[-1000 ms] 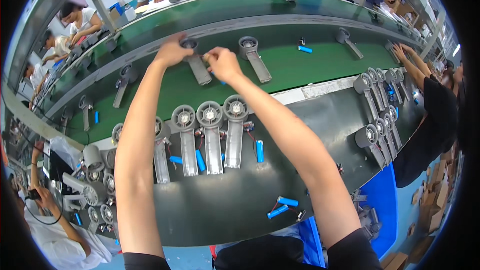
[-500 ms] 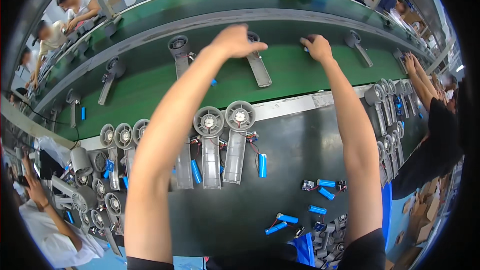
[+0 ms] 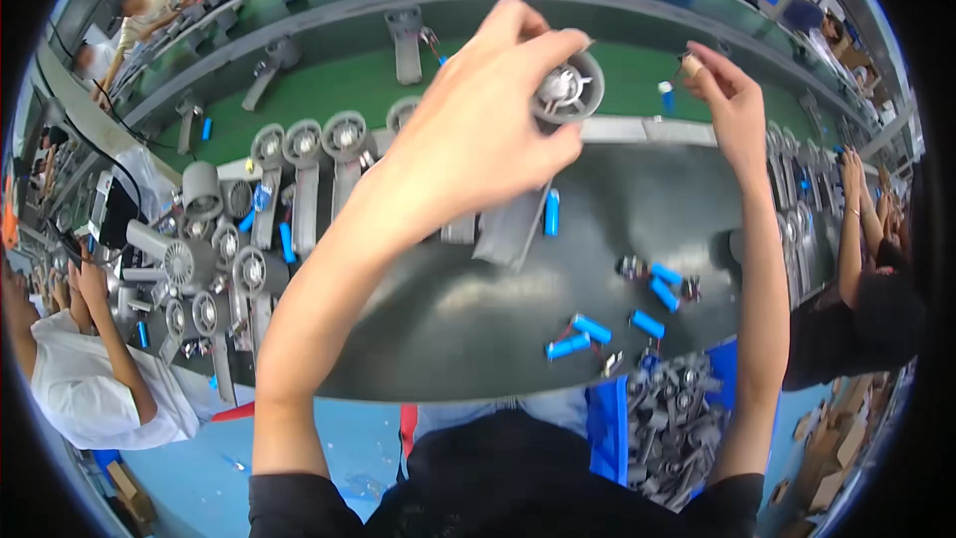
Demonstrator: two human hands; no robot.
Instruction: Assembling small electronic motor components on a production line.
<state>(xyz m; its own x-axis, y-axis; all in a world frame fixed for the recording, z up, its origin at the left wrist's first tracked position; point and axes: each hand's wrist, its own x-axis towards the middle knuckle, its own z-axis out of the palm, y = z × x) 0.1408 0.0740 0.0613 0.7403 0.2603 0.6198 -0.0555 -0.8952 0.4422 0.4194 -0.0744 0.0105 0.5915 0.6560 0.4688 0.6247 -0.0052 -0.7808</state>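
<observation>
My left hand (image 3: 488,120) is closed around the round head of a grey fan housing (image 3: 583,90), raised above the workbench. A spoked hub shows inside its ring; its flat, open handle (image 3: 513,229) slants down below my wrist. My right hand (image 3: 732,105) has thumb and fingers pinched together on a thin dark wire. A blue battery cell (image 3: 667,100) with a white end hangs just left of those fingers, apparently from that wire; the join is too blurred to see. Under my left forearm, more grey fan housings (image 3: 347,134) stand in a row along the bench's far edge.
On the dark bench (image 3: 438,339) lie several blue batteries (image 3: 568,346) with small circuit boards. A blue bin (image 3: 607,428) of grey parts stands at the front right. Beyond runs a green conveyor (image 3: 627,70) carrying housings. Co-workers sit left, right and across.
My left hand has lifted a fan housing off the conveyor and brought it nearer. My right hand has drawn back to the right, with the blue battery now hanging by it. The view has tilted downward.
</observation>
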